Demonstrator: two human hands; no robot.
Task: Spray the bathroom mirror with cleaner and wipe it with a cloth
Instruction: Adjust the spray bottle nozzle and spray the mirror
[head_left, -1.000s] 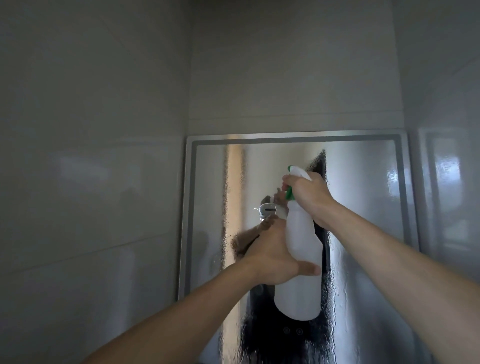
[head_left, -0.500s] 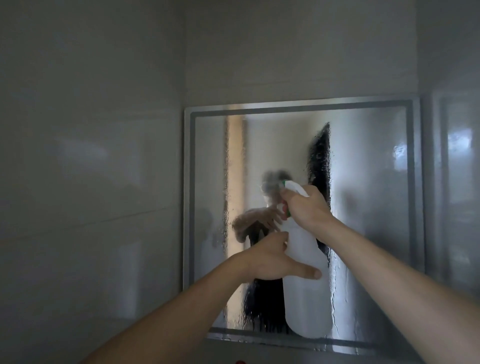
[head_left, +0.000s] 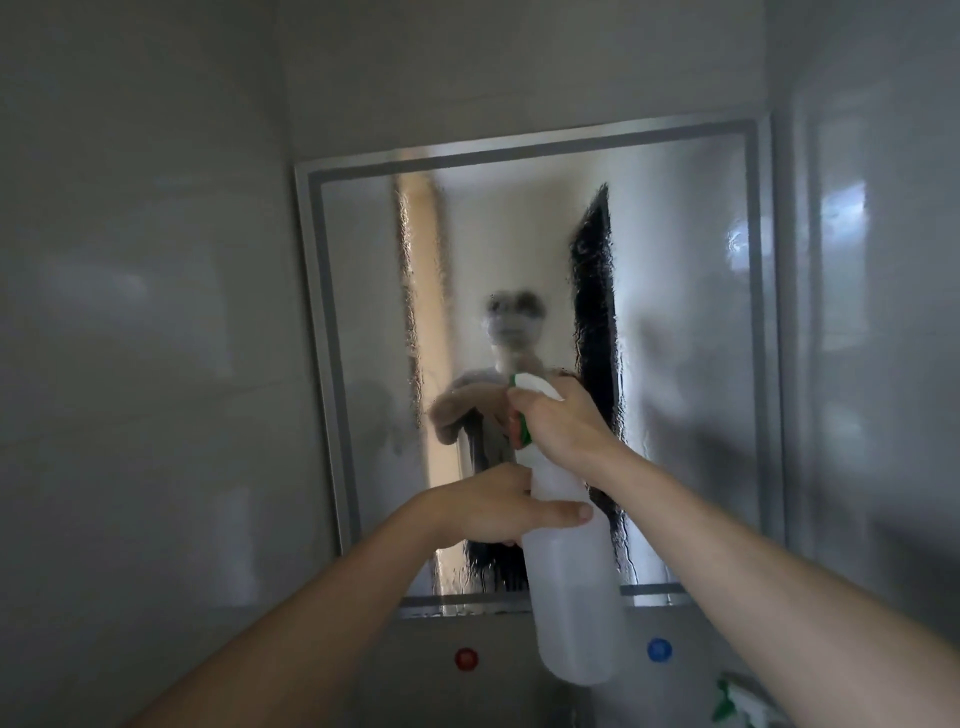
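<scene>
Up close, spray bottle (head_left: 571, 597) blocks mirror (head_left: 685, 364); red dot (head_left: 466, 659), blue dot (head_left: 659, 649) below.

Mirror (head_left: 685, 322): on the wall facing you. Spray bottle (head_left: 571, 597): before the mirror's lower middle, your right hand (head_left: 563, 423) at its head, your left hand (head_left: 488, 512) on its body. Left knob (head_left: 466, 659), right knob (head_left: 659, 649): on the wall below the mirror.

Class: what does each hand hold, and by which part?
Both hold the bottle: right hand at the trigger head, left hand round the upper body.

L hand (head_left: 488, 512), R hand (head_left: 563, 423) (fingers (head_left: 521, 401) curled)
</scene>
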